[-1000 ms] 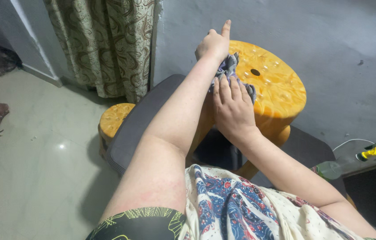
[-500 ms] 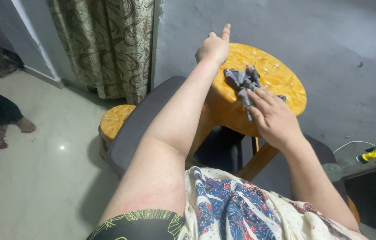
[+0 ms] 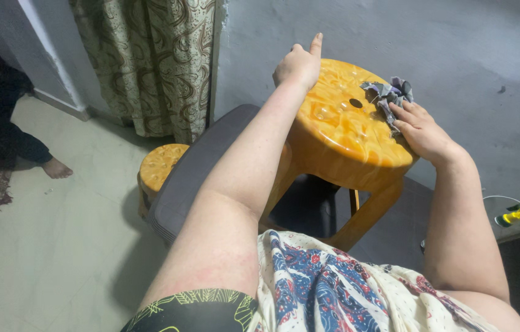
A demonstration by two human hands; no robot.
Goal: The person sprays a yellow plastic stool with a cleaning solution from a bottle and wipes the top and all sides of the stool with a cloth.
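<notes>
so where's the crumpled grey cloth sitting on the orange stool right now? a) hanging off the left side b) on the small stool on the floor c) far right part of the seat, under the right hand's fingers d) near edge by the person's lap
c: the grey cloth lies on the far right part of the orange stool, with the right hand's fingers resting on it, while the left hand grips the far left rim.

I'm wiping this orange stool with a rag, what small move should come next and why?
Probably sweep the right hand and the grey rag back toward the centre hole: the rag sits bunched at the seat's far right edge, while the left hand steadies the orange stool.
</notes>
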